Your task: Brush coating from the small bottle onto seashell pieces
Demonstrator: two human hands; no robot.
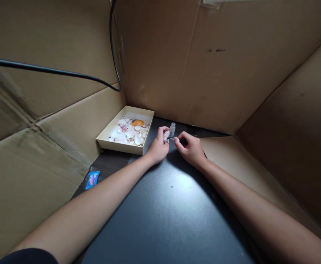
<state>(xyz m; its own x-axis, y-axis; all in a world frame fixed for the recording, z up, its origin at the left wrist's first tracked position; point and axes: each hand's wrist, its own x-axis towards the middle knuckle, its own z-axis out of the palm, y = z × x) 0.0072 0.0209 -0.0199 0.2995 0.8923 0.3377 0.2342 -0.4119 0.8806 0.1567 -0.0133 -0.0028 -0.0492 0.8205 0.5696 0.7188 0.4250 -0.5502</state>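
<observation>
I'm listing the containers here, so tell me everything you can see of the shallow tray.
The tray is rectangular, cream outside with a paler floor, low-walled, open-topped and apparently stiff card. It lies flat and angled near the cardboard corner, left of the left hand. Pale shells and one orange piece rest inside. Whether it touches the cardboard is unclear.

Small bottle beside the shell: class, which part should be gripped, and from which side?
Probably pinch the small bottle by its body, below the narrower neck, coming from the right: it stands upright, and the left hand with the shell crowds its left side.
</observation>
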